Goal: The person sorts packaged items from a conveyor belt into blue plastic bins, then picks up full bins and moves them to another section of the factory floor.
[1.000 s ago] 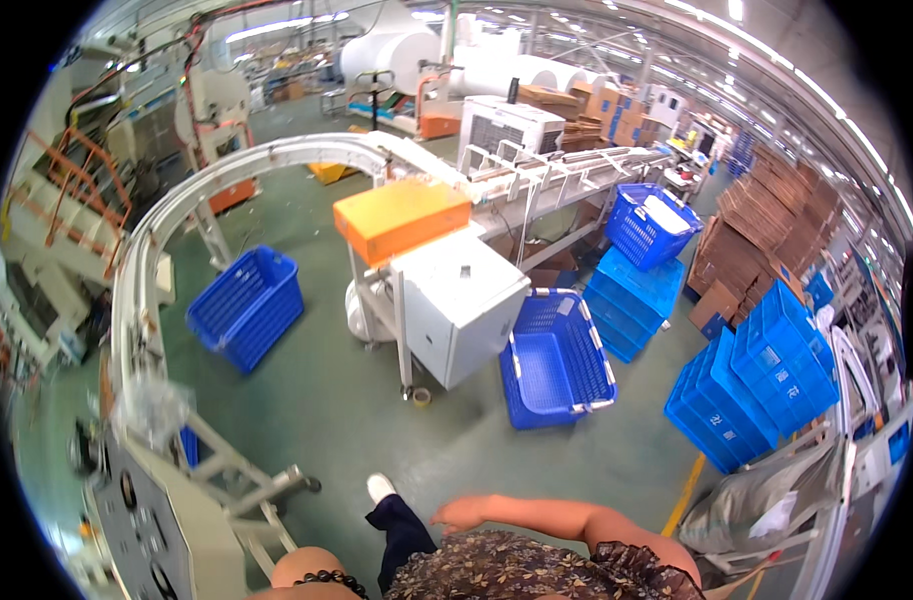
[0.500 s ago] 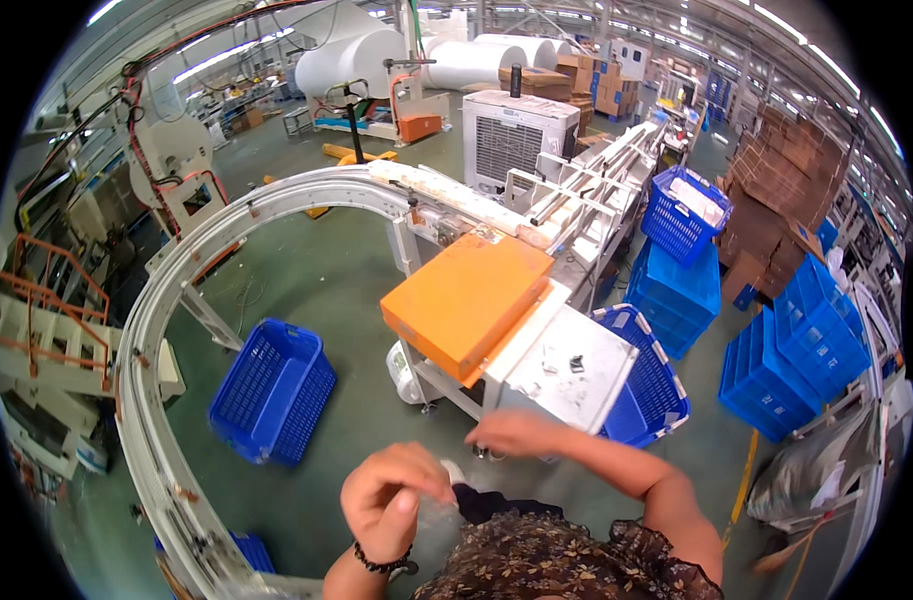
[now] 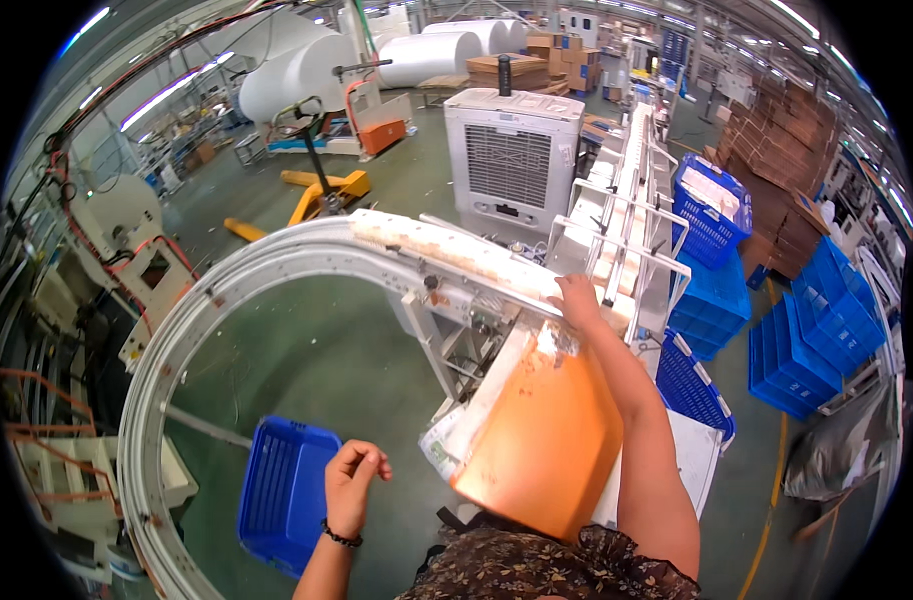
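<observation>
My right hand [image 3: 577,299] reaches far forward over the orange cover [image 3: 547,430]. Its fingers, somewhat apart, touch or hover just above the row of white pieces [image 3: 452,250] on the conveyor, near the corner where the straight section begins; what lies under the fingertips is hidden. Bent at waist height, my left hand [image 3: 355,478] has its fingers curled in, with nothing visible in them. A dark bead bracelet [image 3: 341,537] circles that wrist. Below and beside it, a blue basket [image 3: 289,490] stands on the floor.
The curved conveyor rail [image 3: 145,400] sweeps round my left side. A white air cooler [image 3: 512,160] stands behind the conveyor. Blue baskets [image 3: 712,212] and crates [image 3: 792,365] are stacked to the right. Further off are a yellow pallet jack [image 3: 332,195] and white rolls [image 3: 295,85].
I have moved forward to the orange cover. My right hand has gone from beside the metal box out to the conveyor. My left hand has shifted slightly left and down.
</observation>
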The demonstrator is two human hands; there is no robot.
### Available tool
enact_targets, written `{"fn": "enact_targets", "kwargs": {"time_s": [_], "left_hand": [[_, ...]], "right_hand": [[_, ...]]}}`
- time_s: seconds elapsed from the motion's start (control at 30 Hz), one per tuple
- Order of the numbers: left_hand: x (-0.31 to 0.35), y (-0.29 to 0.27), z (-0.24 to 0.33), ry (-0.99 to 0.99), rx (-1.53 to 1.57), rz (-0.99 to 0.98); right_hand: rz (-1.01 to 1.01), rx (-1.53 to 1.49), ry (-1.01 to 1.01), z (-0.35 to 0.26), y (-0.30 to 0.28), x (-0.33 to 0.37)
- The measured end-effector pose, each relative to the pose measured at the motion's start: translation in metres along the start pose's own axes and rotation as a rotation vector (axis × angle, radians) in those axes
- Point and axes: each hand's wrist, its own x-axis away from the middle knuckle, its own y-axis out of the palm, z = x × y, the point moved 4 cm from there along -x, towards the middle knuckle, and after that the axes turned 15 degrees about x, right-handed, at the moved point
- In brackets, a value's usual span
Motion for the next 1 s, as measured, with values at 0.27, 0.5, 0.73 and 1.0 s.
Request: {"fn": "enact_targets", "kwargs": {"time_s": [0.27, 0.5, 0.73, 1.0], "left_hand": [[-0.278, -0.128, -0.054, -0.153, -0.29, -0.126], [-0.565, -0.128, -0.057, 0.603, -1.05, -0.445], [-0.81, -0.185, -0.076, 0.399, -1.626, -0.842], [-0.836, -0.182, -0.089, 0.511, -1.284, -0.926]], "right_hand": [[-0.303, 0.113, 0.1, -0.023, 0.081, -0.065], [-0.251, 0.045, 0.139, -0.027, 0.081, -0.074], [-0.367, 0.167, 0.112, -0.072, 0.096, -0.133], [-0.401, 0.19, 0.112, -0.069, 0.088, -0.132]]}}
